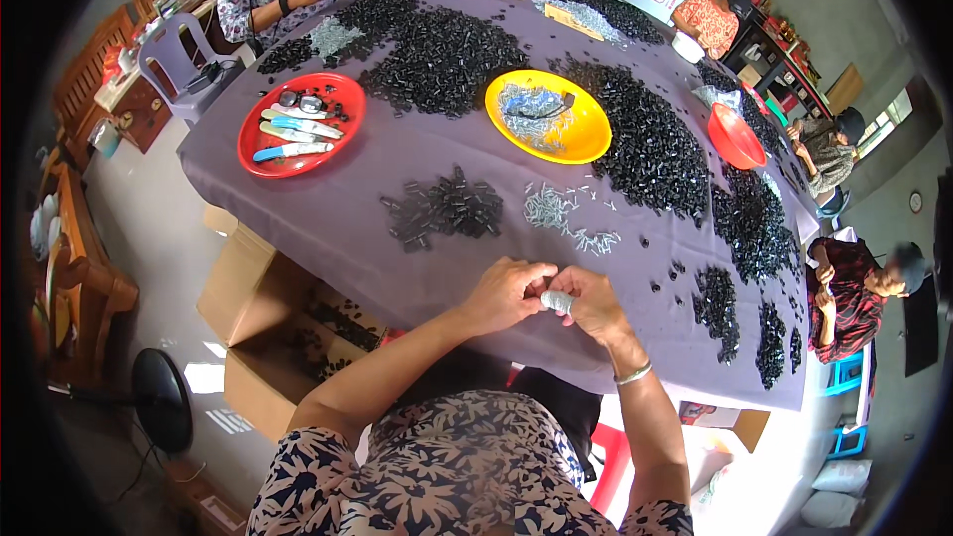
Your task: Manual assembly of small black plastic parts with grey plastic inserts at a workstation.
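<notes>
Close together at the near edge of the table, my left hand point(510, 294) and my right hand point(588, 304) meet with their fingers bent and pinched. A pale grey-white wrapping point(557, 302) shows at the right hand's fingers, apparently around one of them. Whatever small piece the fingertips hold is hidden or too small to make out. Just beyond the hands lies a loose heap of small black plastic pieces point(449, 210). To its right, small clear or silvery pins point(568, 218) are scattered on the purple cloth.
A red plate point(260, 161) with several blue-and-white handled tools stands at left, a yellow plate point(586, 139) of clear pieces farther back. Large heaps of black parts point(442, 55) cover the purple-clothed table point(328, 213). An open cardboard box point(260, 377) stands below. Several people sit around.
</notes>
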### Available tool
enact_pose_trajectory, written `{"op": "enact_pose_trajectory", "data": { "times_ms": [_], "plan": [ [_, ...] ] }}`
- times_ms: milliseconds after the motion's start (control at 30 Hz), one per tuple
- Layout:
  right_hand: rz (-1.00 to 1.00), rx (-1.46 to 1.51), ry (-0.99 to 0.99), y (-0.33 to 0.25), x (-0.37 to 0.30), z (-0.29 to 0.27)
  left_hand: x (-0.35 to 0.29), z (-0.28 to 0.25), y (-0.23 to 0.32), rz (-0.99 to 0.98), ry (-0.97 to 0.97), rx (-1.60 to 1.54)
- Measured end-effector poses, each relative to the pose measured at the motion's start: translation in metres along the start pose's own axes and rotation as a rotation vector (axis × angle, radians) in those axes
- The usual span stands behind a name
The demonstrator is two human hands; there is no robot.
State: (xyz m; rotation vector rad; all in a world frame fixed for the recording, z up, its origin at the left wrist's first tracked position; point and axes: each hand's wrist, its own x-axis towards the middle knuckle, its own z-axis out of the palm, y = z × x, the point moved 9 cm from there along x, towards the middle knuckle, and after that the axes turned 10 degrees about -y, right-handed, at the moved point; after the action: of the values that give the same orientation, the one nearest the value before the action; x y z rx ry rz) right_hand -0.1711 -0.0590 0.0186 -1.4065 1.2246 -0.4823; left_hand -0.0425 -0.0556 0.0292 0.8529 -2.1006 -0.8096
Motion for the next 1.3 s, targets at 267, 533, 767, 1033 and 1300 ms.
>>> {"op": "enact_pose_trajectory", "data": {
  "times_ms": [267, 533, 767, 1033, 1300],
  "plan": [
    [0.130, 0.061, -0.212, 0.012, 0.028, -0.002, 0.005, -0.005, -0.003, 0.023, 0.046, -0.115],
    [0.208, 0.007, -0.284, 0.015, 0.030, 0.003, 0.008, -0.004, -0.006, -0.087, -0.059, -0.157],
    [0.185, -0.148, -0.302, 0.008, 0.027, 0.010, 0.005, 0.003, 0.000, -0.094, -0.026, -0.236],
    [-0.271, -0.263, 0.247, -0.009, -0.014, -0.014, 0.003, -0.018, -0.003, -0.042, 0.077, 0.089],
    [-0.284, -0.695, 0.798, 0.018, -0.074, -0.103, -0.016, -0.078, -0.027, -0.224, 0.406, 0.241]
  ]
}}
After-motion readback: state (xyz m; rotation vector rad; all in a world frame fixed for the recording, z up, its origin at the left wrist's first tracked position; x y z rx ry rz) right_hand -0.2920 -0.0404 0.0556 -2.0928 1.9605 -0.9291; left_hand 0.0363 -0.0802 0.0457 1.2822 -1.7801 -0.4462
